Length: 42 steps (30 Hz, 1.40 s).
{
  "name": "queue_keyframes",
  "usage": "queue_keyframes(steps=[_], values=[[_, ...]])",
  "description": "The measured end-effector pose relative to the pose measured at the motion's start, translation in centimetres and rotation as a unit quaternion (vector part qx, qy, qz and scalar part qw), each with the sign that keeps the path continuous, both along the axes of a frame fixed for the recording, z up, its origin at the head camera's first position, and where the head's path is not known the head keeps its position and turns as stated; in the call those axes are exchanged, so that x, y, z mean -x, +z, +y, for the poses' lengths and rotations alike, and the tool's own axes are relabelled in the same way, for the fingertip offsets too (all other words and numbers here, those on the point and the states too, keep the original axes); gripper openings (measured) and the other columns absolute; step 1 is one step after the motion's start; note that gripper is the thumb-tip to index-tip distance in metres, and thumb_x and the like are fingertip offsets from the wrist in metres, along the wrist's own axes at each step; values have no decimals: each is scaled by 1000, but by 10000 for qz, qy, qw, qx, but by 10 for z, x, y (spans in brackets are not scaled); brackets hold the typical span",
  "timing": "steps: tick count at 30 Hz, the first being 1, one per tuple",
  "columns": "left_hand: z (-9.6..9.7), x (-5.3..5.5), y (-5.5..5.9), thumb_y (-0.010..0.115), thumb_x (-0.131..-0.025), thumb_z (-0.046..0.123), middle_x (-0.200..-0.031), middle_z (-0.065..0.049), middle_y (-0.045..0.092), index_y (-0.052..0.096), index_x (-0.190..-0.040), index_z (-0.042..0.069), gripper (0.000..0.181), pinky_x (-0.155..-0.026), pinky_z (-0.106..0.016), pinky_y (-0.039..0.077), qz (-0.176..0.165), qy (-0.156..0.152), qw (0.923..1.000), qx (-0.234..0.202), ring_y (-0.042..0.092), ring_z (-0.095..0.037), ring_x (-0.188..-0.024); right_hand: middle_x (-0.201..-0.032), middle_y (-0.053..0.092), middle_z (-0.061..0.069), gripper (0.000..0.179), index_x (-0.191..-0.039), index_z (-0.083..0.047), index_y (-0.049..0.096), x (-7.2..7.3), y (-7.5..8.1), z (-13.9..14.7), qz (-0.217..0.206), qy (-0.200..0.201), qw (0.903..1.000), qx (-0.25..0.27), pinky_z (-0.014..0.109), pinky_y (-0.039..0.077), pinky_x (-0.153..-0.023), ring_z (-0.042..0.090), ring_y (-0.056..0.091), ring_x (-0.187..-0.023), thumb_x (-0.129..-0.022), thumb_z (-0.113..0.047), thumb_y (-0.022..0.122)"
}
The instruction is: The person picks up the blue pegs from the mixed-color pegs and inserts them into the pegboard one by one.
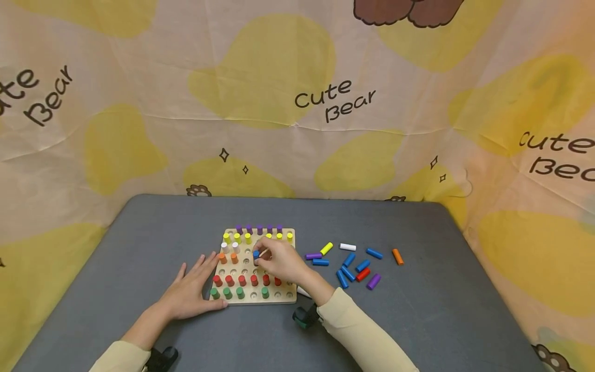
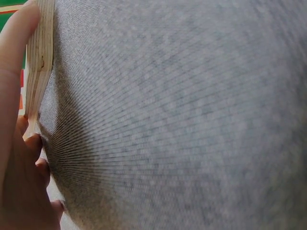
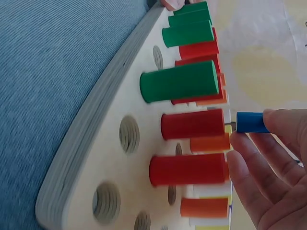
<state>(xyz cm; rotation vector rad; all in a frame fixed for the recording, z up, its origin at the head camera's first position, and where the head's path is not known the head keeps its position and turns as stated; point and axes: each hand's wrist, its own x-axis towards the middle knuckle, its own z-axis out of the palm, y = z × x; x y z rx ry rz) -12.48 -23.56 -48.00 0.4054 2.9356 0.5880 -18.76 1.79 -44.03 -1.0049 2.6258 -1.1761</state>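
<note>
A pale wooden pegboard [image 1: 253, 301] lies on the table, holding rows of purple, yellow, white, orange, red and green pegs, some holes bare. My right hand [image 1: 282, 261] pinches a blue peg [image 3: 251, 122] between thumb and fingers over the middle of the board. In the head view that peg is upright; the fingers partly cover the holes around it. My left hand [image 1: 188, 292] lies at the board's left side, fingers spread and extended. Its fingertips touch the left edge and the thumb [image 2: 21, 24] rests at the near corner.
Right of the board lie loose pegs: several blue ones [image 1: 347, 274], a white peg [image 1: 347, 247], a yellow peg [image 1: 327, 248], a red peg [image 1: 363, 274], two purple ones [image 1: 374, 281] and an orange peg [image 1: 397, 257]. A patterned cloth [image 1: 260, 67] hangs behind the grey table [image 1: 176, 222].
</note>
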Motion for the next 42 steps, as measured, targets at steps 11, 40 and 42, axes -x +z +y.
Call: queue_keyframes(steps=[11,40,42], values=[[-1,0,-3,61,-63,76,-152,-14,21,16,-149,19,112,-103,-67,4,9,1,10000,-41,17,-39,-138,-95,66,-2,15,-100,-13,60,2,4,-19,39,-29,9999,-122,9,47,-68,2,64,-83,-86,-12,64],[-2,0,-4,62,-64,73,-153,-11,19,9,-149,29,110,-104,-66,3,-2,-76,9998,-164,15,-38,-139,-101,66,-4,21,-109,-17,61,3,-9,-65,103,489,9971,-569,8,43,-63,-4,56,-71,-88,-17,62],[-3,1,-5,62,-65,73,-153,-10,19,9,-149,28,109,-104,-66,3,-26,-81,9998,-151,15,-38,-139,-101,67,-4,20,-108,-17,61,3,-11,-67,125,491,9969,-595,7,42,-60,-5,54,-68,-88,-17,62]])
